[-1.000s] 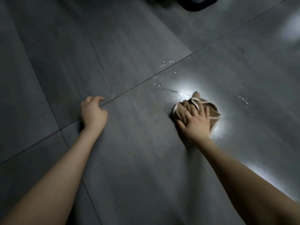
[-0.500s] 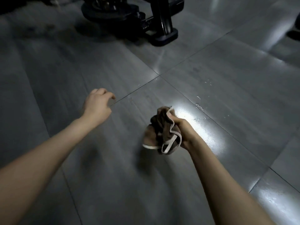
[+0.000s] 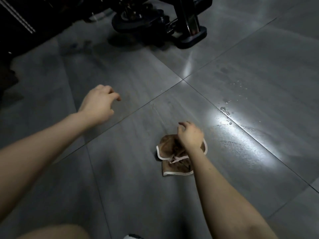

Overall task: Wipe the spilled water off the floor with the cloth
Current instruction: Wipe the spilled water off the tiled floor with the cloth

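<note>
Lying crumpled beneath the loosely curled, empty right hand (image 3: 189, 135), the brown white-edged cloth (image 3: 174, 161) risks abandonment; water droplets (image 3: 224, 110) beyond remain; left hand (image 3: 99, 104) empty.

Cloth (image 3: 174, 152) crumpled on floor (image 3: 131, 178), brown, white trim. Right hand (image 3: 189, 135) above cloth, fingers (image 3: 181, 125) curled, grip unclear. Left hand (image 3: 98, 104) apart, loosely curled, holds nothing. Droplets (image 3: 225, 110) right of cloth, near tile seam. Black wheeled base (image 3: 155, 23) at top.
</note>
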Available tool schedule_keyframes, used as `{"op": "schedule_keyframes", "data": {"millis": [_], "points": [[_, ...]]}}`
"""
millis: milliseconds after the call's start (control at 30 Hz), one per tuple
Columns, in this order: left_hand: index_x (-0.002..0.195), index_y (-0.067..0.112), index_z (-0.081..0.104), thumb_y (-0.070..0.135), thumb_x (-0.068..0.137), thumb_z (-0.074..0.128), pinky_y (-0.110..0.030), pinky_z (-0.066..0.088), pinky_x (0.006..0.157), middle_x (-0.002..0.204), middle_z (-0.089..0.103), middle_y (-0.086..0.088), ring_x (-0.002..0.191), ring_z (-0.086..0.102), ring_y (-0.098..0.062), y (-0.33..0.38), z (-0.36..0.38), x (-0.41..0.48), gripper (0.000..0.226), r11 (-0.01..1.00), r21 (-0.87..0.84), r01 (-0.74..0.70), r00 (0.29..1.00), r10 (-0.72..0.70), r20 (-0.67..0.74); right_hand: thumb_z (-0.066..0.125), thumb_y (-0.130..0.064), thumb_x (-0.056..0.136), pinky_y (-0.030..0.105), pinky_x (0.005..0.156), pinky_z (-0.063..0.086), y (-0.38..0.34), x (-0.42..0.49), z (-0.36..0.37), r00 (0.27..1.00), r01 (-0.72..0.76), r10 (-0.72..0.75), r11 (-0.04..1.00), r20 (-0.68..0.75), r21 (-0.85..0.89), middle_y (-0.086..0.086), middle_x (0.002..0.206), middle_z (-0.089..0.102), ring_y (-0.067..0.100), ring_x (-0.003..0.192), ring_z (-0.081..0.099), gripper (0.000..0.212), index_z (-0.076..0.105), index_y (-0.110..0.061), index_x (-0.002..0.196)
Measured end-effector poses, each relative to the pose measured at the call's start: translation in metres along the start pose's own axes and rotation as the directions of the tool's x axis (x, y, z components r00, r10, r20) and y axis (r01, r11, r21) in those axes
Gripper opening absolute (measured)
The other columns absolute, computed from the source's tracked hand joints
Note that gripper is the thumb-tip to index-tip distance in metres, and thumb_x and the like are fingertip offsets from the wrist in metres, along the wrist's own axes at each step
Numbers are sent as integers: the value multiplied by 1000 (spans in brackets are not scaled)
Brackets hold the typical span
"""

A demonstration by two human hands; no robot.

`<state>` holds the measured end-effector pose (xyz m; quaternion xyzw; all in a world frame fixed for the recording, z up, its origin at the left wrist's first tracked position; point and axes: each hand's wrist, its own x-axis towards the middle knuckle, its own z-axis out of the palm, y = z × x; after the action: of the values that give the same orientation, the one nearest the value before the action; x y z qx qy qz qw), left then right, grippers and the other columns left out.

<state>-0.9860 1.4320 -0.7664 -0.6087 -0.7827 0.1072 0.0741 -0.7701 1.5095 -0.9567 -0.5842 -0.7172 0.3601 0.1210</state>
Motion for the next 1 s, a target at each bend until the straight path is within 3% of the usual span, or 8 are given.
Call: {"op": "schedule_keyframes", "data": {"millis": [133, 233, 367, 467, 600, 667, 800, 1000], "points": [[116, 15, 60, 4, 73, 57, -37, 40, 95, 121, 56, -13, 114, 45, -32, -15, -3, -17, 44, 997, 66, -33, 993, 25, 111, 35, -57, 93, 65, 110, -5, -5, -27, 35, 963, 56, 28, 952, 267, -302, 11, 159, 17, 36, 146, 7, 52, 44, -34, 139], [117, 15, 60, 3, 74, 55, -38, 40, 96, 121, 56, -13, 115, 45, -32, -31, 7, -18, 46, 998, 66, 17, 993, -24, 117, 30, -66, 91, 71, 107, -2, 21, -38, 49, 949, 103, 28, 914, 314, -392, 7, 161, -6, 33, 146, -15, 62, 26, -41, 146], [114, 14, 62, -1, 72, 53, -39, 40, 96, 117, 58, -13, 113, 46, -32, -65, 47, -22, 45, 999, -4, 39, 994, -39, 102, 13, -73, 86, 68, 109, 5, 52, -17, 53, 961, 250, -143, 812, 235, -527, 4, 162, 0, 32, 147, -11, 66, 17, -47, 147], [113, 13, 63, -3, 71, 54, -40, 41, 95, 115, 59, -14, 110, 47, -33, -98, 80, -25, 46, 998, -52, 20, 991, -13, 130, 3, -75, 76, 69, 107, 12, 67, 10, 46, 962, 273, -226, 746, 155, -608, 5, 160, 18, 33, 147, 3, 78, 30, -47, 144], [112, 11, 64, -6, 71, 51, -40, 40, 94, 117, 59, -16, 111, 47, -36, -145, 125, -20, 46, 988, -121, 100, 989, -85, 117, 15, -76, 75, 71, 106, 9, 50, 20, 67, 995, 90, -102, 854, 6, -512, 12, 159, 17, 38, 146, 0, 78, 27, -44, 146], [112, 10, 64, -6, 71, 51, -39, 39, 93, 118, 59, -18, 110, 47, -38, -165, 148, -14, 45, 979, -159, 127, 985, -106, 133, 28, -75, 76, 73, 103, 16, 17, 7, 104, 981, 173, -194, 883, -3, -437, 15, 157, 21, 43, 144, 8, 79, 26, -41, 146], [109, 9, 65, -5, 73, 52, -38, 40, 89, 112, 60, -21, 104, 49, -39, -189, 181, 1, 41, 965, -235, 119, 990, -96, 106, 39, -76, 81, 74, 99, 26, -60, -47, 204, 777, 623, -613, 712, 144, -325, 12, 154, 31, 46, 140, 22, 70, 35, -43, 142], [108, 10, 66, 1, 78, 53, -40, 42, 89, 109, 61, -21, 102, 50, -40, -205, 211, 38, 34, 944, -327, 52, 998, -40, 41, 38, -61, 88, 70, 104, 20, -119, -38, 262, 513, 851, -782, 410, 354, -328, 3, 149, 42, 39, 140, 30, 46, 55, -44, 128]]}}
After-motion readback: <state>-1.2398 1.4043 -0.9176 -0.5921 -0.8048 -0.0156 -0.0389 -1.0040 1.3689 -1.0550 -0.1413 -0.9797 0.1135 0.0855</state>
